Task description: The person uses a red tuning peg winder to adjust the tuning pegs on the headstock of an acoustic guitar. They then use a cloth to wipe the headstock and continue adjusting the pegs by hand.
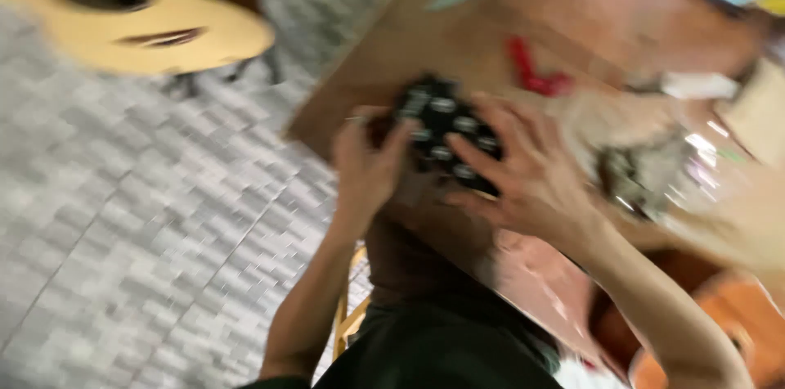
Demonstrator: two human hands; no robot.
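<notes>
1. Looks like a guitar repair workshop, set in a home-like room.
2. Brown wooden worktable (409,37) as the landmark, strewn with small tools and scraps, too blurred to name.
3. Left of the table, an acoustic guitar (139,13) with pale yellow top.
4. Below and left of the table, grey patterned tile floor (147,233).

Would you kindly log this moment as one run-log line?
left hand: on black headstock | right hand: on headstock | below: wooden table | view: blurred

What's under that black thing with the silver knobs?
The black part sits on a brown table, gripped by the left hand and right hand. Its underside is hidden.
</notes>
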